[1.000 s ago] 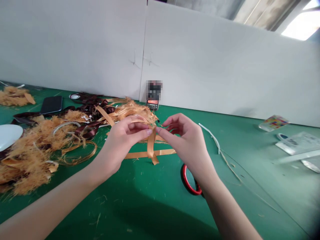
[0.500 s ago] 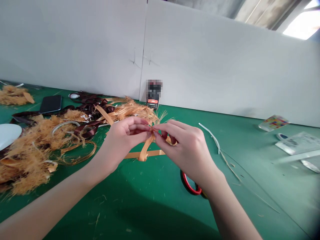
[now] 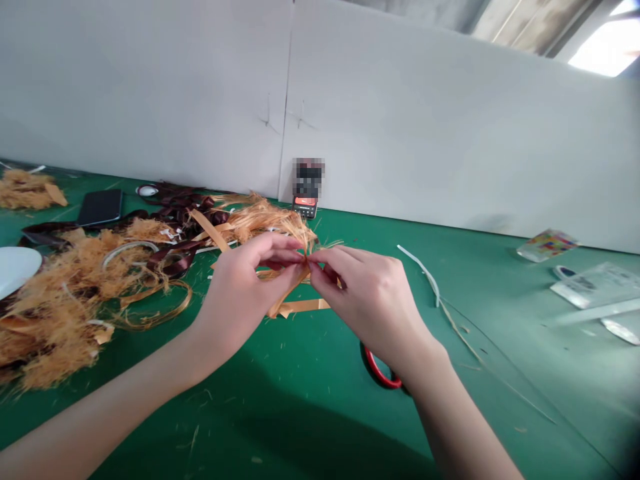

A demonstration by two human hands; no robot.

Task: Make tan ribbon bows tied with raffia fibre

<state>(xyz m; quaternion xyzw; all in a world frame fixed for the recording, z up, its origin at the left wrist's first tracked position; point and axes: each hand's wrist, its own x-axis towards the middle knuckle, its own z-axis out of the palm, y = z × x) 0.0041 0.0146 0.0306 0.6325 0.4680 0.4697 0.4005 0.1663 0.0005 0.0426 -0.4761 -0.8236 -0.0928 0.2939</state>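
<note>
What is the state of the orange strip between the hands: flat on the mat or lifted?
Lifted: the orange strip rises above the green mat to the left hand and right hand, pinched between fingertips.

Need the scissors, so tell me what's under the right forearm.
A red-and-black scissor handle lies on the green mat; the rest of the scissors is covered by the right forearm.

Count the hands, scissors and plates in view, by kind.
Hands: 2 (left hand, right hand)
Scissors: 1
Plate: 1
Total: 4
</note>
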